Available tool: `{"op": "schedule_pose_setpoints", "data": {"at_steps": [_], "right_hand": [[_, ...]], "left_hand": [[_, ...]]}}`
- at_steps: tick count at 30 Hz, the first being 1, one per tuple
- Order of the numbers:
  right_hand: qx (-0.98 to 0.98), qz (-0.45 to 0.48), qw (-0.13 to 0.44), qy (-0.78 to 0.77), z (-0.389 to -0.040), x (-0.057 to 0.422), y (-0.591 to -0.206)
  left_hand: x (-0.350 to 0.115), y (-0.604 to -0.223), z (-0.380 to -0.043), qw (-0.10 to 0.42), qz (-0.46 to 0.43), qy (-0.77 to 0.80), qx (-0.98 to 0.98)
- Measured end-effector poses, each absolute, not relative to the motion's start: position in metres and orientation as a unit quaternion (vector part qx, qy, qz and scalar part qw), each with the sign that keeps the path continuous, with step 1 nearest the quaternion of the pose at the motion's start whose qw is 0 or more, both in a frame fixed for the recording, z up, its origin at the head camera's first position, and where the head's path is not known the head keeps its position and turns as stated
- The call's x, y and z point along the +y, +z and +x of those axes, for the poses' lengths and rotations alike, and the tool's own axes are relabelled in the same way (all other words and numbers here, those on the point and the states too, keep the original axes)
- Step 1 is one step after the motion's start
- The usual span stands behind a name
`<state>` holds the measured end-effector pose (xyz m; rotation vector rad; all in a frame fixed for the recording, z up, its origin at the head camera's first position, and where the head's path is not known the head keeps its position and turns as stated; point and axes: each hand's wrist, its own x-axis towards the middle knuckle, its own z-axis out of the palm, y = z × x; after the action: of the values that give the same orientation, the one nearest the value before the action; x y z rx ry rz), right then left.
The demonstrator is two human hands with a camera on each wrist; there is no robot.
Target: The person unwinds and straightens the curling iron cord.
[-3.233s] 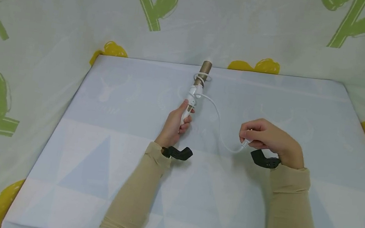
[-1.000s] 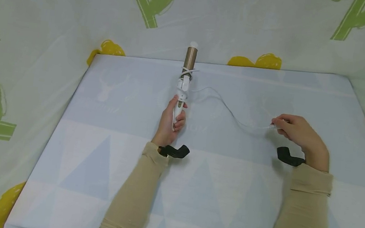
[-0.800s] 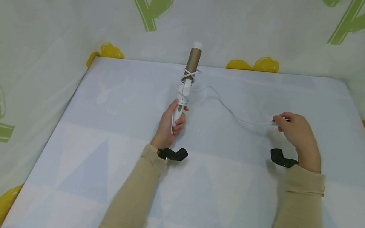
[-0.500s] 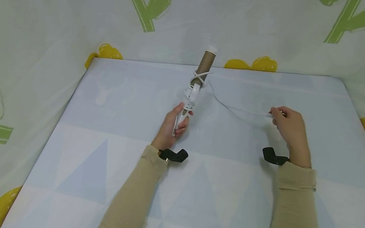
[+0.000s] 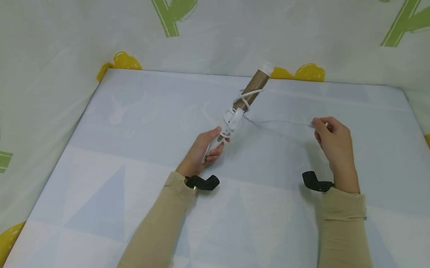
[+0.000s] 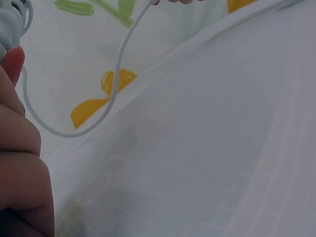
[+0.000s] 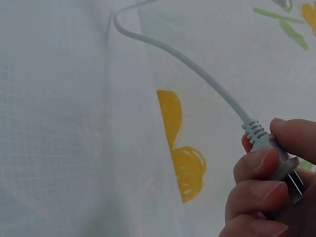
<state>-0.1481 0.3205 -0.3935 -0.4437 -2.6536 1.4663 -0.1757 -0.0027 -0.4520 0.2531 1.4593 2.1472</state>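
My left hand point(image 5: 202, 150) grips the white handle of a curling iron point(image 5: 253, 89) with a brownish-gold barrel and a white tip. The iron tilts away and to the right above the table. Turns of its white cord point(image 5: 285, 122) cross round the lower barrel, and the free length runs over to my right hand point(image 5: 335, 142). That hand pinches the plug point(image 7: 269, 143) between thumb and fingers; its metal prongs show in the right wrist view. In the left wrist view the cord point(image 6: 116, 79) hangs in a loop beside curled fingers point(image 6: 22, 173).
A table point(image 5: 150, 197) under a pale cloth with blue triangles lies below both hands. Behind it hangs a whitish curtain point(image 5: 244, 26) with green and yellow plant prints, meeting the table's back edge. A black wrist camera point(image 5: 203, 181) juts from the left wrist.
Over the last second the iron's tip swings to the right, and my right hand moves left and slightly farther away with the plug. Compared with the earliest frame, that hand is farther right.
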Motion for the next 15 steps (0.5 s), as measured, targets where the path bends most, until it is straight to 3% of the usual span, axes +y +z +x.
{"op": "schedule_pose_setpoints", "data": {"at_steps": [15], "right_hand": [[-0.813, -0.149, 0.055, 0.56, -0.1467, 0.3157, -0.3862]], "left_hand": [[-0.0009, -0.4551, -0.1742, 0.264, 0.155, 0.69, 0.655]]}}
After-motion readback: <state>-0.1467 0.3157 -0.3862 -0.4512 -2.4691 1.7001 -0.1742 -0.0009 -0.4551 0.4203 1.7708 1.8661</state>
